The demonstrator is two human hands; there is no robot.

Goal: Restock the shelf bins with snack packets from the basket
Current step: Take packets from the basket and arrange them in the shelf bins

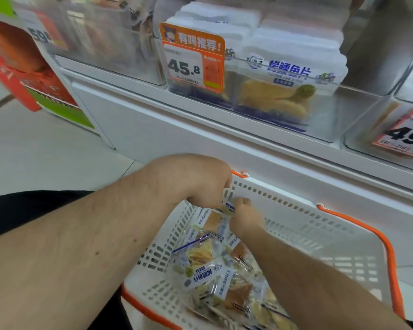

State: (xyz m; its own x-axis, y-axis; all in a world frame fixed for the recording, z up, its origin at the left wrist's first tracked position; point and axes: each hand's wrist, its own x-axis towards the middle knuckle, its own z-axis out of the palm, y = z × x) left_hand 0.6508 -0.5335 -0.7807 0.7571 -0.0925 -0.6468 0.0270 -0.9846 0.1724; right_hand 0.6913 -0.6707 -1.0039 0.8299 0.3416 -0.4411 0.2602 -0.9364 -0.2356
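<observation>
My left hand [200,179] is bent over at the wrist, so its fingers are hidden behind the knuckles; I cannot tell what they touch. My right hand [244,217] shows only its back, its fingertips buried among the clear plastic snack packets [215,277]. The white slotted plastic basket with orange handles [343,236] is cut off by the bottom edge. The clear plastic shelf bin at upper left [100,44] is blurred, its contents unreadable. The orange-edged price tag at far right [408,136] runs off the edge after "49".
</observation>
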